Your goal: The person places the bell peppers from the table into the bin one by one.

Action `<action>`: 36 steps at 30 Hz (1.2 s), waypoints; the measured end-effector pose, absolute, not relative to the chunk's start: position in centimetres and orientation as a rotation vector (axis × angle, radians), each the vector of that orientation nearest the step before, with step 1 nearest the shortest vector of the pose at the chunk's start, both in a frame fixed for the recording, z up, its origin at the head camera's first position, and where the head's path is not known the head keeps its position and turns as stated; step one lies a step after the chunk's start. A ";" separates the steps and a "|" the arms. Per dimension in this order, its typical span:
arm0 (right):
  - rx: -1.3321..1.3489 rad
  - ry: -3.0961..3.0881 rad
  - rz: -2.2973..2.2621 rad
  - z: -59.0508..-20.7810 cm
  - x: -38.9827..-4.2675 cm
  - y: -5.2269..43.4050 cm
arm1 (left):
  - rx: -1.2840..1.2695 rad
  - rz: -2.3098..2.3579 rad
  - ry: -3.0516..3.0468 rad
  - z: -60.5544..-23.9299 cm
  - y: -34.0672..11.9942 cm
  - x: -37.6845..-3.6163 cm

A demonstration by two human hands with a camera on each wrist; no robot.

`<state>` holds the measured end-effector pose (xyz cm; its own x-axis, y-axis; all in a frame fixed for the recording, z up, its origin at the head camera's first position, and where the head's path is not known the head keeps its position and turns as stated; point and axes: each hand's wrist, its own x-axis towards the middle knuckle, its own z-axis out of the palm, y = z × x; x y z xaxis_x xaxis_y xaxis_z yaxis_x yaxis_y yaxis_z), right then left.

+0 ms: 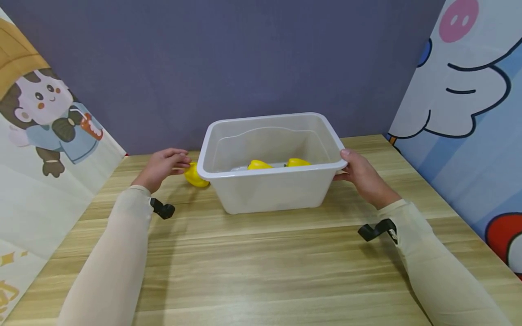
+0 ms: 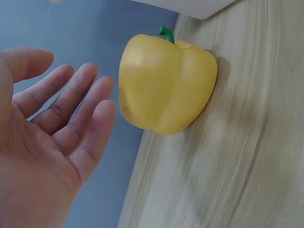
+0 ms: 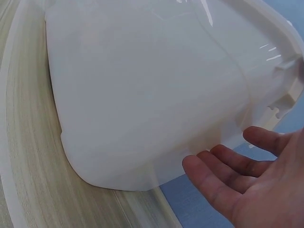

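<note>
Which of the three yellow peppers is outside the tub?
The yellow pepper on the table beside the tub's left wall, just off the left hand. The other two peppers lie inside the tub.

Head cam looks down over table (image 1: pixel 261 271) at both arms; wrist cams sit super close, sharing bin (image 1: pixel 269 158) (image 3: pixel 142 95) and pepper (image 1: pixel 195 176) (image 2: pixel 166 85).
</note>
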<state>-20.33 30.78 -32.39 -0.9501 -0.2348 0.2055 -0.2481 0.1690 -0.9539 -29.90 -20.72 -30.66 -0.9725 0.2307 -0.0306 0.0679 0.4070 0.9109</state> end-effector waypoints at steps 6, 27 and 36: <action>0.499 -2.391 1.960 -32.4 -20.3 30.8 | 0.262 1.562 2.548 -31.0 -20.3 -29.9; 0.502 -2.397 1.975 -32.5 -20.3 30.9 | 0.255 1.332 2.671 -32.9 -19.7 -30.1; 0.528 -2.376 1.984 -32.4 -20.3 31.0 | 0.277 1.327 2.654 -33.4 -19.4 -30.0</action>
<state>-20.30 30.96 -32.44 -0.9434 -0.2535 0.2137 -0.2554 0.1448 -0.9559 -29.95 -19.36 -33.43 -0.9698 0.2361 -0.0609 0.0929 0.5886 0.8031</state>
